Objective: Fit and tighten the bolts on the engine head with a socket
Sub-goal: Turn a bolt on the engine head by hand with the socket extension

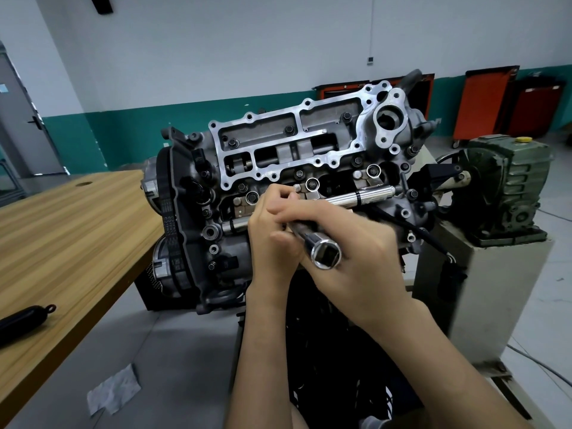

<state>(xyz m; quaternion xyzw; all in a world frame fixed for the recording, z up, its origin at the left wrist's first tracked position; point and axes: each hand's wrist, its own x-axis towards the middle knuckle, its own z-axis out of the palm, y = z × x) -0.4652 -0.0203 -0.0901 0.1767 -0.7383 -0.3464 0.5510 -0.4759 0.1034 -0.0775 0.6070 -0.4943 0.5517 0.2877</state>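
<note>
Holding the socket tool (pixel 326 255) slantwise across the engine head (pixel 297 150), among its bolts (pixel 252 197).
Could cam off and round a bolt if turned at this slant, with the far end's seating unclear. Clenched round the chrome shaft with the right grip (pixel 371 267); curled close beside it with the left grip (pixel 269 239), hiding whatever is pinched, so cannot tell.
</note>
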